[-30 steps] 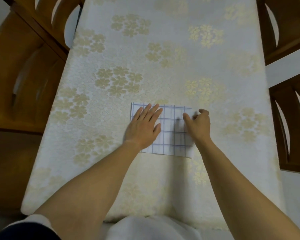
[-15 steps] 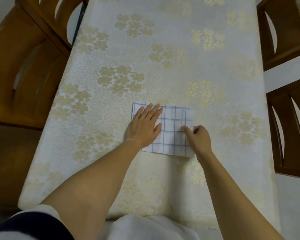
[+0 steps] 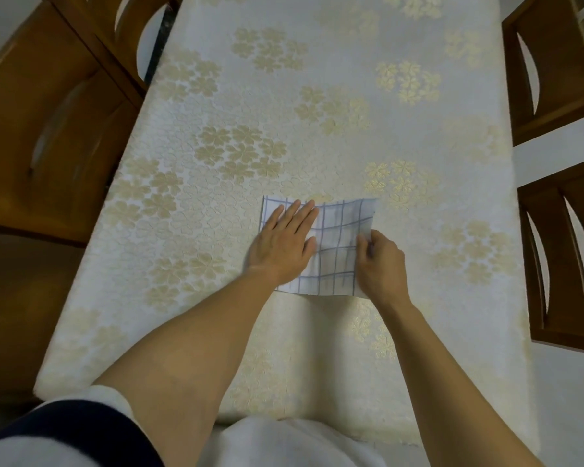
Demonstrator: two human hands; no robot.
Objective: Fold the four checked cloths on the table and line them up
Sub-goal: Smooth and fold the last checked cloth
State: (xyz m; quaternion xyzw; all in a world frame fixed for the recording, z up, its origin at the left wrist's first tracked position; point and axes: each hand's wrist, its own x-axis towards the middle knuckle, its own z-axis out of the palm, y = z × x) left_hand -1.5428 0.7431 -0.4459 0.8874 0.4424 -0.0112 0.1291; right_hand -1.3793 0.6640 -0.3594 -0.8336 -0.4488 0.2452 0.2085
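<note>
Head view. A white checked cloth point(image 3: 336, 264) with blue grid lines is being held down on the near middle of the table point(image 3: 317, 96), which is being covered by a cream tablecloth point(image 3: 189, 251) with pale gold flower clusters. The cloth's left half is being pressed flat by the left hand point(image 3: 285, 246), whose fingers are being kept straight, close together and pointing away from the person. The cloth's right edge is being pinched by the right hand point(image 3: 381, 264), its fingers curled toward the thumb around the fabric. Near that pinch the edge is being raised slightly off the tablecloth, and the grid lines between the two hands are being bent into ripples. The cloth's far edge and near edge are being left lying on the tablecloth. The table is being flanked by wooden chairs, one at the left point(image 3: 48, 129) and two at the right point(image 3: 560, 79) point(image 3: 567, 257). A dark and white sleeve point(image 3: 64, 429) is being shown at the lower left.
</note>
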